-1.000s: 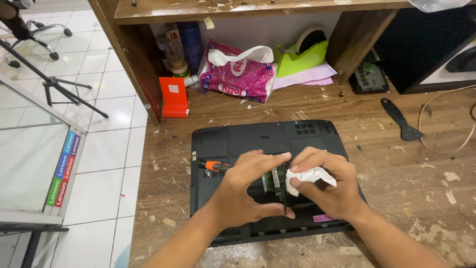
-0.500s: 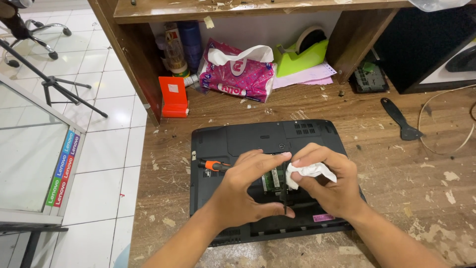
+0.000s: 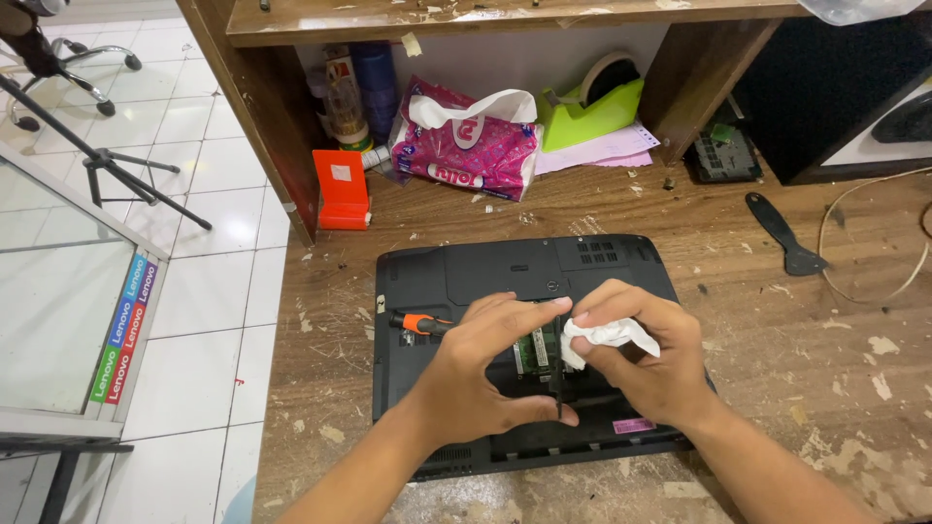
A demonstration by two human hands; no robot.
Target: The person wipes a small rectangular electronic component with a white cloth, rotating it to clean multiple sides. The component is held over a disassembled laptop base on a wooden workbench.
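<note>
A black laptop (image 3: 466, 272) lies upside down on the worn wooden table, its bottom hatch open. My left hand (image 3: 476, 374) pinches a thin dark card (image 3: 557, 383) upright, edge-on, between thumb and forefinger over the open bay. My right hand (image 3: 650, 374) presses a crumpled white tissue (image 3: 607, 335) against the top of that card. A green circuit module (image 3: 534, 351) shows in the bay between my hands. An orange-and-black screwdriver (image 3: 419, 323) rests on the laptop, just left of my left hand.
Behind the laptop stand an orange box (image 3: 341, 189), a pink tissue packet (image 3: 471, 146) and a green tape dispenser (image 3: 592, 102) under a shelf. A black scraper (image 3: 786, 233) and a pale cable (image 3: 874, 252) lie to the right. A glass cabinet (image 3: 58, 291) and tripod (image 3: 107, 165) stand on the left.
The tissue in my right hand has shifted slightly against the card. Otherwise both hands and the laptop stay where they were.
</note>
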